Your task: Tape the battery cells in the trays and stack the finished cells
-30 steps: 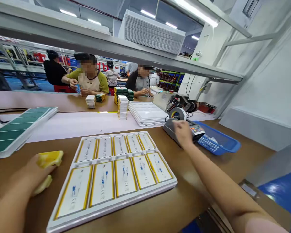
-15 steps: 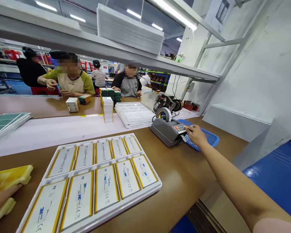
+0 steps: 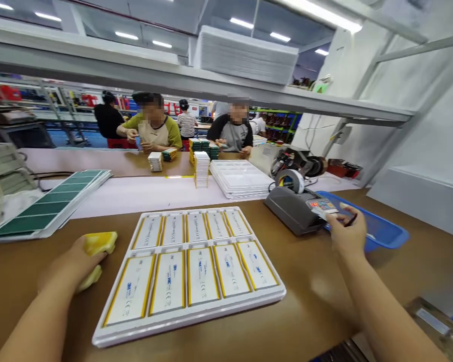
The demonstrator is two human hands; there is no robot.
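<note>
My left hand (image 3: 70, 261) is wrapped round a yellow sponge-like block (image 3: 100, 242) on the brown table, left of the white tray. My right hand (image 3: 347, 229) is closed in a pinch at the front of a grey tape dispenser (image 3: 287, 208), on the end of a short strip of tape (image 3: 319, 210). Something thin and dark shows between its fingers; I cannot make out what. Between my hands lies a white plastic tray (image 3: 196, 322) with two rows of flat white battery packs (image 3: 200, 276), edged in yellow and printed in blue and black.
Behind the dispenser sit a blue basket (image 3: 394, 239) and a machine with rolls (image 3: 298, 163). White trays (image 3: 241, 178) and a tall battery stack (image 3: 201, 170) stand farther back. Green-lined trays (image 3: 56, 201) lie left. Two people (image 3: 154, 128) sit opposite, under a shelf (image 3: 166, 75).
The view has swung left, so the tray and dispenser appear farther right. My right hand has moved from the dispenser's button panel to the tape end. My left hand still holds the yellow block.
</note>
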